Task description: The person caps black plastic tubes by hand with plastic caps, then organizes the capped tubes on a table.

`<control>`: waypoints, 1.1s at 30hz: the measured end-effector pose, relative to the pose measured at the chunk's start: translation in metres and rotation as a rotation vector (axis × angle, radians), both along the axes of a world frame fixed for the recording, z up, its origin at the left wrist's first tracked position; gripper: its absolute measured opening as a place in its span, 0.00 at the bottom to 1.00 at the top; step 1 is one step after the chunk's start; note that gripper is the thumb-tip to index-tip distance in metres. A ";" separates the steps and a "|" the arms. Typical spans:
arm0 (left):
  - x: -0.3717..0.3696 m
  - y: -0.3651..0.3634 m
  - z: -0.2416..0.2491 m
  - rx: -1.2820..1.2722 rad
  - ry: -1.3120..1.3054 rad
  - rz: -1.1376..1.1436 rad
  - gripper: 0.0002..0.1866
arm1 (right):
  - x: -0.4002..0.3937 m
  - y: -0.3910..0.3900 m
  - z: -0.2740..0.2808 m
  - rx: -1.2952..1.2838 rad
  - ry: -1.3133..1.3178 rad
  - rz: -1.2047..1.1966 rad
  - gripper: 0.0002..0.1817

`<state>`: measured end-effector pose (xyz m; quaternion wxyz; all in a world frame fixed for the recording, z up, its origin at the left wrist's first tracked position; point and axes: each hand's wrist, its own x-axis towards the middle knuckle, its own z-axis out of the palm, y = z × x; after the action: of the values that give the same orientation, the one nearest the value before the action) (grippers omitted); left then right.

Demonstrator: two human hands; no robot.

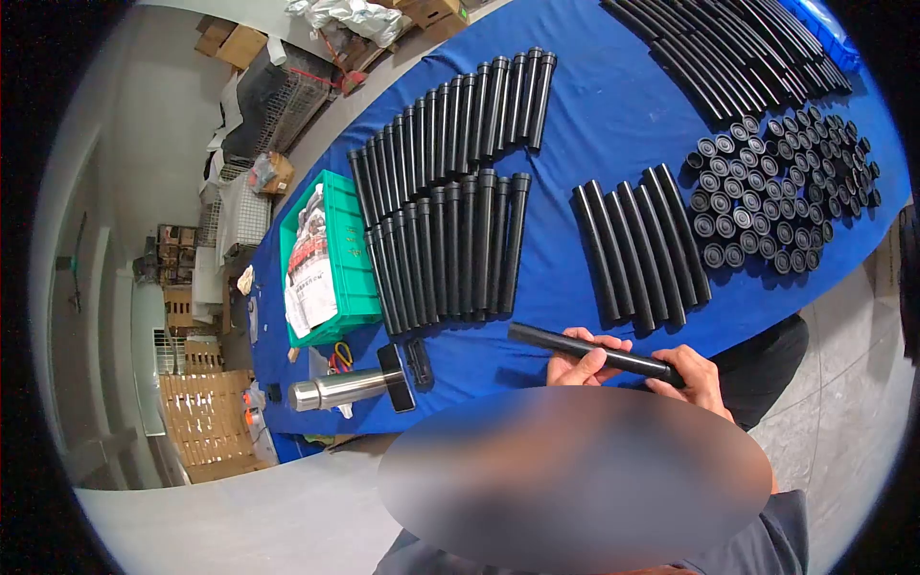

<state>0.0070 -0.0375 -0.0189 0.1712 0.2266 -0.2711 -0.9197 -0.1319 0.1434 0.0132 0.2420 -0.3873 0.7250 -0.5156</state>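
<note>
Black tube [544, 337]: straight, smooth
Left hand [581, 362]: clamped around it
Right hand [698, 379]: clamped on one end, partly hiding it

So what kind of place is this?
Probably a workshop or packing room. Black tubes lie in neat rows on a blue table, near lots of round caps, and there are cardboard boxes off to the side.
</note>
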 end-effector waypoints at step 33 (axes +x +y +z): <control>-0.001 -0.022 0.009 -0.072 -0.017 -0.126 0.14 | 0.012 0.006 -0.016 -0.183 -0.074 -0.041 0.19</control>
<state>0.0061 -0.0592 -0.0097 0.1186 0.2105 -0.3191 -0.9164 -0.1196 0.1498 -0.0027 0.2217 -0.3734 0.6731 -0.5986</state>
